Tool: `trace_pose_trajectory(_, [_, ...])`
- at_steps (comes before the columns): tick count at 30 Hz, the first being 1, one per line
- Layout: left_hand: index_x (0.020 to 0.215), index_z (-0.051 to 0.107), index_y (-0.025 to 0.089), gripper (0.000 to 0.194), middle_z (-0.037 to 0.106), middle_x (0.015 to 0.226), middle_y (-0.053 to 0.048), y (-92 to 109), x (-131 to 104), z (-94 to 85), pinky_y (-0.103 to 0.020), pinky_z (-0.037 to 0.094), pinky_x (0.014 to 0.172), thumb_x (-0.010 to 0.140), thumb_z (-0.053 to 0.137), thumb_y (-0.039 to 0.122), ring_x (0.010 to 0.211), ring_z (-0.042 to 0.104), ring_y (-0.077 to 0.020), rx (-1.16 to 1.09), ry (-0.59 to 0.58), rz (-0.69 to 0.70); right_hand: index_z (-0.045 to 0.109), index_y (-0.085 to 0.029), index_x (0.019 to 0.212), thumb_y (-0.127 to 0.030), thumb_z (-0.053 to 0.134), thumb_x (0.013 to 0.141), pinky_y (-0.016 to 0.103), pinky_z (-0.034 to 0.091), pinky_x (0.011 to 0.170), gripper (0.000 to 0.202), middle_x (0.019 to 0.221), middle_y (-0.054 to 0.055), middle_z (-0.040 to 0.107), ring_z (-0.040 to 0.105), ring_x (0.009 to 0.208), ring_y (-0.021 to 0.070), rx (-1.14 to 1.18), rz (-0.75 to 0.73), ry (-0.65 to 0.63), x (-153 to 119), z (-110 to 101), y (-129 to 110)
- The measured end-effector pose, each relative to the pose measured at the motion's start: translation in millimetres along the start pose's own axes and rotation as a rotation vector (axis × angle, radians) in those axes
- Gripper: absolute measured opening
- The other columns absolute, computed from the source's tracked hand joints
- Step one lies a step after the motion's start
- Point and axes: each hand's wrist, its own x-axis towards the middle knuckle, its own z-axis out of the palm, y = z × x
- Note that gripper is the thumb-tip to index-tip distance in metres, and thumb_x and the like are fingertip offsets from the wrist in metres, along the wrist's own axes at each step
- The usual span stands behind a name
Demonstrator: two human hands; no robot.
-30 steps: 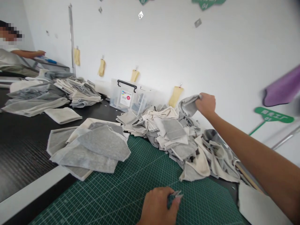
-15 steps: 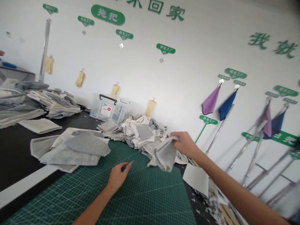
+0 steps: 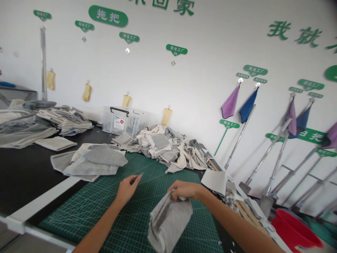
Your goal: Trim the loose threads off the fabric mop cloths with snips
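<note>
Over the green cutting mat [image 3: 137, 218], my right hand [image 3: 185, 190] grips a grey cloth [image 3: 171, 219] by its upper edge, and the cloth hangs in folds. My left hand [image 3: 127, 189] is closed around a small dark tool with a thin pointed tip [image 3: 141, 174], to the left of the cloth; its exact kind is too small to tell. Several flat grey cloths [image 3: 92, 161] overlap at the mat's left edge. A heap of grey and cream cloths [image 3: 158, 142] lies along the back of the mat.
More folded cloths [image 3: 63, 119] are stacked at the left. Behind the heap stands a clear plastic box [image 3: 118, 121]. A white sheet [image 3: 214, 181] and scraps [image 3: 240, 207] lie right of the mat. A red bucket [image 3: 295, 230] stands at the lower right.
My right hand has brought the grey cloth away from the heap, toward me over the mat. My left hand still holds the small tool. The view has shifted slightly right and down.
</note>
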Motion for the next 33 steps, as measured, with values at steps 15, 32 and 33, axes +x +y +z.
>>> trace_pose_trajectory(15, [0.093, 0.073, 0.020, 0.043, 0.073, 0.090, -0.004, -0.8, 1.3, 5.7, -0.030, 0.047, 0.076, 0.083, 0.049, 0.054, 0.081, 0.065, -0.0229, 0.028, -0.027, 0.038, 0.065, -0.021, 0.110, -0.027, 0.051, 0.085, 0.033, 0.042, 0.095, 0.029, 0.111, 0.006, 0.065, 0.059, 0.105, 0.0195, -0.221, -0.236, 0.816, -7.1, 72.9, 55.4])
trace_pose_trajectory(32, [0.096, 0.073, 0.022, 0.041, 0.073, 0.096, -0.003, 21.4, -11.1, 5.8, -0.031, 0.049, 0.083, 0.084, 0.049, 0.053, 0.088, 0.066, -0.0221, 0.052, -0.200, 0.146, 0.065, -0.026, 0.113, -0.046, 0.056, 0.083, 0.052, 0.020, 0.112, 0.037, 0.128, 0.008, 0.058, 0.047, 0.123, 0.0300, -0.322, -0.131, 0.893, 14.1, 126.0, 76.0])
trace_pose_trajectory(33, [0.096, 0.073, 0.022, 0.042, 0.073, 0.097, -0.003, 21.7, -11.3, 5.6, -0.031, 0.049, 0.084, 0.083, 0.049, 0.053, 0.089, 0.066, -0.0225, 0.057, -0.199, 0.144, 0.065, -0.025, 0.111, -0.046, 0.056, 0.083, 0.052, 0.019, 0.111, 0.036, 0.125, 0.009, 0.059, 0.048, 0.121, 0.0303, -0.331, -0.121, 0.918, 14.1, 127.7, 74.6])
